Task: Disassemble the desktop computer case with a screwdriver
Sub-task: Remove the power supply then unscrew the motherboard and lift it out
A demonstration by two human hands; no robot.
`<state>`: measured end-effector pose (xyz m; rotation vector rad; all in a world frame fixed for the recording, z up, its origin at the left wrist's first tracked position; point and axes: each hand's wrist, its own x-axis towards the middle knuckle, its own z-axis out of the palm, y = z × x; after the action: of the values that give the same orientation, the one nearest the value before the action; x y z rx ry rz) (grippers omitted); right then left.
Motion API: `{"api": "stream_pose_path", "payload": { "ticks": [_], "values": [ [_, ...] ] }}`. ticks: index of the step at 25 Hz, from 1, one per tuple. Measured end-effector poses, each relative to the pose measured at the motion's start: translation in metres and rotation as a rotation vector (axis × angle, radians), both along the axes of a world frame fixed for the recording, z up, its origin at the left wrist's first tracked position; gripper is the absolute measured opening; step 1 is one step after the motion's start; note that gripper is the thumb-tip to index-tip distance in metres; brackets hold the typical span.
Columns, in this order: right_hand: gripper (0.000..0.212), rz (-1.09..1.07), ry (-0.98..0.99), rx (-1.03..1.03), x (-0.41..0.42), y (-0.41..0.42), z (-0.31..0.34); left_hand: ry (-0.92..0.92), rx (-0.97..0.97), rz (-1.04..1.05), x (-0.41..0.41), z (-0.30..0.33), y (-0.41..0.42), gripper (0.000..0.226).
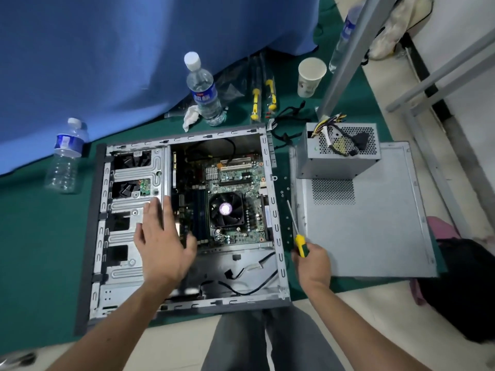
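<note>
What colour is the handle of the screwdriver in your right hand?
Yellow with a green band, on the screwdriver held by the right hand; head view.

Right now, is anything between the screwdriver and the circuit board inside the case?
Yes. The case's right wall stands between the screwdriver, held outside by the right hand, and the motherboard.

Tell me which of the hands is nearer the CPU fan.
Left. The left hand hovers open just left of the CPU fan; the right hand grips the screwdriver outside the case.
</note>
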<state>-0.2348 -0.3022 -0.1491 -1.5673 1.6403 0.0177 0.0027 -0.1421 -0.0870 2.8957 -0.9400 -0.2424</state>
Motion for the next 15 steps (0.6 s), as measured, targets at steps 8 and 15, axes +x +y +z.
{"api": "stream_pose_path", "payload": {
  "ticks": [8, 15],
  "values": [
    [0.019, -0.125, -0.058, 0.006, -0.009, -0.006, 0.009, 0.015, -0.002, 0.001, -0.001, 0.001, 0.000, 0.090],
    [0.024, -0.141, -0.250, 0.022, -0.016, -0.020, 0.057, 0.040, 0.017, -0.002, -0.001, 0.005, 0.002, 0.091]
  ]
}}
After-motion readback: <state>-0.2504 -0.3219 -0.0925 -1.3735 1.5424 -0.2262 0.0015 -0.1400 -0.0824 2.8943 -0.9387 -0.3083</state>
